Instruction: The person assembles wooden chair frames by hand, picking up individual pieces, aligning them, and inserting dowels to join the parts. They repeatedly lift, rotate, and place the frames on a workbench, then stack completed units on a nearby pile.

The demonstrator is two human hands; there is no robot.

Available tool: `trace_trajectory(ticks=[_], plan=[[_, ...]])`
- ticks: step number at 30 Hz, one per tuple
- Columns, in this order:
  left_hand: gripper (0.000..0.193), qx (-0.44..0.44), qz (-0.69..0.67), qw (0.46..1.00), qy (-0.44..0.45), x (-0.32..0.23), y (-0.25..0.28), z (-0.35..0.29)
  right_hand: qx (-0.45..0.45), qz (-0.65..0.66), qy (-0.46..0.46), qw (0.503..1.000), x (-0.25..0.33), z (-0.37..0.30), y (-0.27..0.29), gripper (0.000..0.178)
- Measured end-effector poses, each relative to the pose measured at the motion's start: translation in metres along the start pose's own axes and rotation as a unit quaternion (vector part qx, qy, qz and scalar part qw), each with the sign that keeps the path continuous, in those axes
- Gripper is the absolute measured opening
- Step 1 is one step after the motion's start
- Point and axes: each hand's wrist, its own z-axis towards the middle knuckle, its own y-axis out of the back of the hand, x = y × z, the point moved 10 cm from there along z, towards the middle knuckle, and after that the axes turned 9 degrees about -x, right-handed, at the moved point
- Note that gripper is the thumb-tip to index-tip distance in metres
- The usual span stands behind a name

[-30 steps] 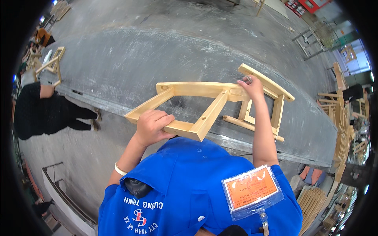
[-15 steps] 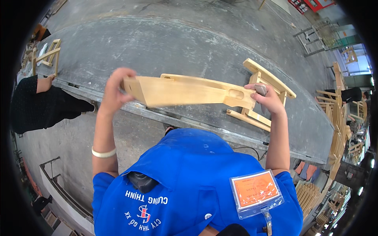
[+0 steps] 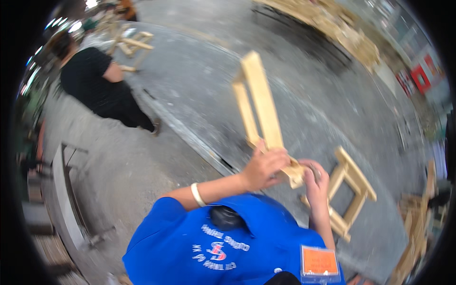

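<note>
A pale wooden frame, with two long rails, is held tilted up over the grey table. My left hand wraps round it near its lower end, thumb along the rail. Close beside, my right hand is closed at the frame's near end, with a small flat grey pad between its fingers; blur hides what kind of pad it is. A second wooden frame, smaller and squarish, lies on the table just right of my right hand.
At the far left a person in black stands by the table, near more wooden frames. A long bench heaped with wood pieces stands beyond. Stacked wood is at the right, and a metal-legged stand at the lower left.
The wooden frame has swung from lying crosswise to pointing away from me. My left hand has moved from its far left end to beside my right hand. The view has turned leftward.
</note>
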Motion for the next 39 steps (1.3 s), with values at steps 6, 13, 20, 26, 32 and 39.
trace_trajectory(ticks=[6,13,20,26,32,39], plan=[[0.046,0.079,-0.085,0.992,0.051,0.024,-0.003,0.014,0.11,0.028,0.129,0.985,0.011,0.008,-0.015,0.042],[0.041,0.035,-0.055,0.995,0.078,0.018,0.027,0.021,0.148,0.004,0.042,0.988,-0.044,0.016,-0.055,0.045],[0.034,0.083,-0.01,0.994,0.076,0.016,0.044,0.027,0.094,-0.141,0.163,0.972,-0.015,0.019,-0.058,0.04],[0.029,-0.072,-0.173,0.981,0.04,-0.008,0.061,0.034,0.069,-0.122,0.123,0.982,-0.023,0.022,-0.065,0.039],[0.012,-0.125,-0.211,0.969,0.019,-0.002,0.063,0.034,0.111,-0.074,0.135,0.982,-0.046,0.029,-0.075,0.04],[0.011,-0.191,0.016,0.978,-0.078,-0.026,0.094,0.049,0.095,-0.006,0.119,0.988,-0.064,0.035,-0.095,0.037]])
